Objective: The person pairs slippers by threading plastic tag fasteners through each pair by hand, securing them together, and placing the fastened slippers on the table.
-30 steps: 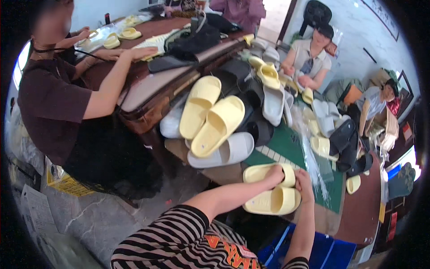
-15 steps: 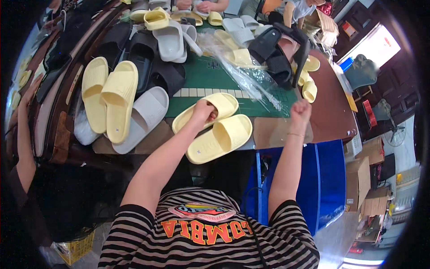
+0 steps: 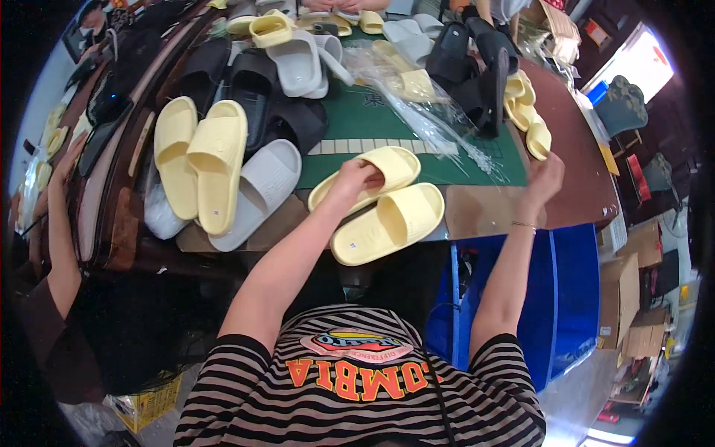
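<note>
Two pale yellow slide sandals lie side by side at the table's near edge. My left hand (image 3: 357, 179) is closed on the farther slide (image 3: 397, 165), fingers at the opening under its strap. The nearer slide (image 3: 365, 237) lies untouched beside it. Out to the right, my right hand (image 3: 546, 181) has its fingers bent together. Its fingertips are at the near end of a small yellow slide (image 3: 538, 137) at the table's right side; whether they pinch it or something small is hidden.
Another yellow pair (image 3: 217, 167) rests partly on a grey slide (image 3: 269, 175) at left. Black slides (image 3: 253, 78) and white slides (image 3: 296, 63) crowd behind. Clear plastic bags (image 3: 417, 104) cover the green mat (image 3: 346, 115). A blue bin (image 3: 532, 298) stands below; other people's hands are across the table.
My right hand has moved right and slightly up, to the small yellow slide. My left hand keeps its hold on the farther slide. The whole view has shifted a little.
</note>
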`<control>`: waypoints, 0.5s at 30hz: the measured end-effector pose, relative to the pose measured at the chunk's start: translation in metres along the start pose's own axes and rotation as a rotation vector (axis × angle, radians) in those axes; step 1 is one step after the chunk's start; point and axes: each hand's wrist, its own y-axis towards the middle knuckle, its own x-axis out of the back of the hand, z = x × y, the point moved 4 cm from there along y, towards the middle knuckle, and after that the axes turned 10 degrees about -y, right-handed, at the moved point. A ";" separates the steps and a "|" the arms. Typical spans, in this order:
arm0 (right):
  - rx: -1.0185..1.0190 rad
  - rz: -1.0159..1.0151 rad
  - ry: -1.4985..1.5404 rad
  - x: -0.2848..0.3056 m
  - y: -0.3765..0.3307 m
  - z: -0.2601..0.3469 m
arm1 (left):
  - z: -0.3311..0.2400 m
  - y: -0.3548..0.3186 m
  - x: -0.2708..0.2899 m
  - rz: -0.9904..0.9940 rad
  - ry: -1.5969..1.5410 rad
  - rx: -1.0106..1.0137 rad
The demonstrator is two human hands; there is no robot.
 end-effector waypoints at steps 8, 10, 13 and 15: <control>0.343 0.855 -0.548 -0.149 -0.118 -0.001 | -0.012 0.004 -0.004 0.088 0.043 -0.016; 0.437 0.853 -0.590 -0.168 -0.125 -0.005 | -0.017 0.005 -0.002 0.099 0.029 0.011; 0.398 0.834 -0.486 -0.179 -0.132 -0.014 | -0.027 -0.010 0.005 0.048 0.212 -0.102; 0.160 0.835 -0.684 -0.167 -0.131 -0.012 | -0.027 -0.016 0.013 0.133 0.683 -0.252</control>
